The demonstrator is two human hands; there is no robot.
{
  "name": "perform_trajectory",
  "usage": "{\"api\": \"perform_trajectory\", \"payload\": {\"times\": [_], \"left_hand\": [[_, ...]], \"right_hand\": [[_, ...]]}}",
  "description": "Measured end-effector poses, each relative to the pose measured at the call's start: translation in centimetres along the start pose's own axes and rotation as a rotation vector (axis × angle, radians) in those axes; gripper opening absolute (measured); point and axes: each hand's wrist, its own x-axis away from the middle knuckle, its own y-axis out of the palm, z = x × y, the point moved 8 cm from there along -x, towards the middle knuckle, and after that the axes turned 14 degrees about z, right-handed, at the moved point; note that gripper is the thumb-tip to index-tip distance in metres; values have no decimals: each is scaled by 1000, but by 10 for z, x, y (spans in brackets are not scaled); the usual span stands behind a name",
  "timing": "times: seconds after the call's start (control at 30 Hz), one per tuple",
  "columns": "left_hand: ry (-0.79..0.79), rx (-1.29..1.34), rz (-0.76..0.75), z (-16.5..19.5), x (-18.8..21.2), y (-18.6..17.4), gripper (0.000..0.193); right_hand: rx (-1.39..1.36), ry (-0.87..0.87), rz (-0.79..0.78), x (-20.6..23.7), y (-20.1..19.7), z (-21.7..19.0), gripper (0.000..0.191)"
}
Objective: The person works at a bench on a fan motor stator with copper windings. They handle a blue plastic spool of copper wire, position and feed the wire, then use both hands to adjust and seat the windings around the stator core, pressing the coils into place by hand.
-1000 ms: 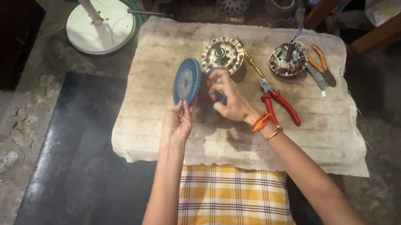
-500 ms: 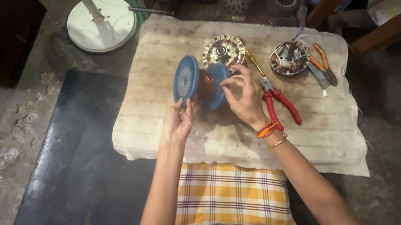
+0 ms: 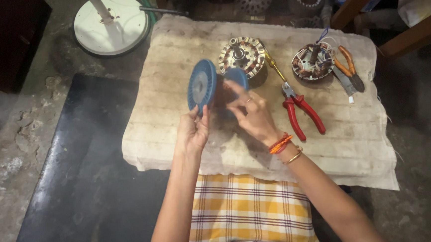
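Note:
My left hand grips the lower rim of a blue round motor cover, held on edge above the cloth. A second blue cover sits close behind it, and my right hand holds that one with the fingers on its face. The part between the two covers is hidden by my fingers. A wound motor stator lies on the cloth just beyond the covers.
A worn pale cloth covers the work surface. Red-handled pliers, a yellow-handled screwdriver, a second wound stator and orange-handled cutters lie to the right. A white round fan base stands far left. A dark mat lies left.
My right hand has brought the second blue cover up against the first one, and both hands have shifted slightly while holding the pair together.

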Motion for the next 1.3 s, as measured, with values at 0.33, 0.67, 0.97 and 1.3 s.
{"api": "perform_trajectory", "payload": {"times": [0.33, 0.67, 0.97, 1.3], "left_hand": [[-115, 51, -2, 5, 3, -1, 32], [-119, 77, 19, 7, 4, -5, 38], [-31, -104, 12, 0, 12, -5, 35], [-60, -5, 21, -3, -1, -13, 30]], "right_hand": [[-63, 292, 57, 10, -9, 26, 76], [-105, 4, -138, -25, -49, 6, 71], [-59, 260, 103, -53, -14, 9, 74], [-852, 687, 175, -29, 13, 67, 63]]}}
